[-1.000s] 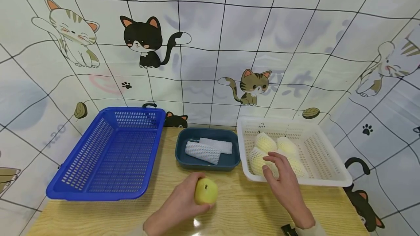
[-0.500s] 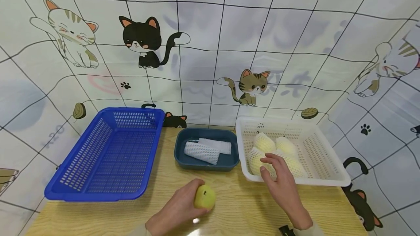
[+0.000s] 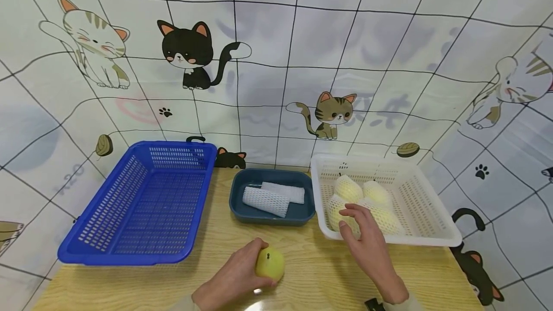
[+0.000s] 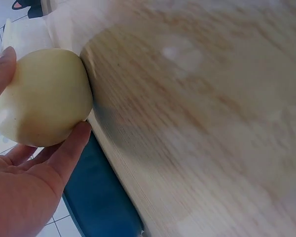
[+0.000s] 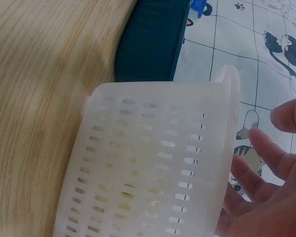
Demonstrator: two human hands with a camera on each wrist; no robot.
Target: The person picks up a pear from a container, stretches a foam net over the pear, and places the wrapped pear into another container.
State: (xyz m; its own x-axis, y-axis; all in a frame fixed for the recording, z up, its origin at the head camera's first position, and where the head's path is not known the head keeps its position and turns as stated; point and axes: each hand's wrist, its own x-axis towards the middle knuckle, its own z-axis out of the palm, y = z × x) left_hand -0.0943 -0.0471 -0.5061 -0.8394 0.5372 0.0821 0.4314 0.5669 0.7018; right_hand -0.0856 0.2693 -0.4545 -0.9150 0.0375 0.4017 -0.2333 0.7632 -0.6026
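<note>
My left hand [image 3: 239, 270] grips a round yellow pear [image 3: 271, 265] between thumb and fingers, low over the front of the table. In the left wrist view, the pear [image 4: 44, 98] sits right at the wood surface, its stem out of sight. My right hand [image 3: 367, 246] hovers over the front rim of the white basket [image 3: 432, 191], fingers loosely bent and nothing in them. Beneath it are several pears [image 3: 347, 188] in white foam nets, partly covered by the fingers. The right wrist view shows that hand [image 5: 271, 182] beyond the basket's slotted wall [image 5: 148, 143].
A dark teal tray [image 3: 272, 221] holding two white foam net sleeves [image 3: 266, 201] stands at the middle back. On the left is a blue slotted basket [image 3: 160, 210] with nothing in it. A cat-print sheet [image 3: 268, 61] hangs behind the wooden table [image 3: 319, 277].
My left hand has brought the pear slightly down and nearer to me. The right hand has drifted a little left over the white basket's rim.
</note>
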